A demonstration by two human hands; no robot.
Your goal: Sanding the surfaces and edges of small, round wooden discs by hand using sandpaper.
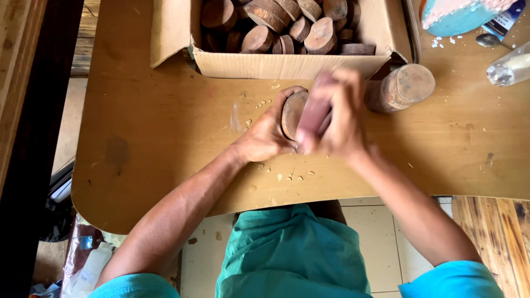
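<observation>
A cardboard box (pixel 276 63) of round wooden discs (pixel 259 40) sits at the table's (pixel 154 138) far edge; a clear bottle (pixel 510 67) and spoon (pixel 488 40) lie near its far right corner.

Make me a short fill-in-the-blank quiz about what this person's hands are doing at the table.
1. The left hand holds a round ____ disc.
2. The right hand presses a reddish pad against the ____.
3. More discs fill the cardboard ____ at the table's far edge.

Missing words: wooden; disc; box
</observation>
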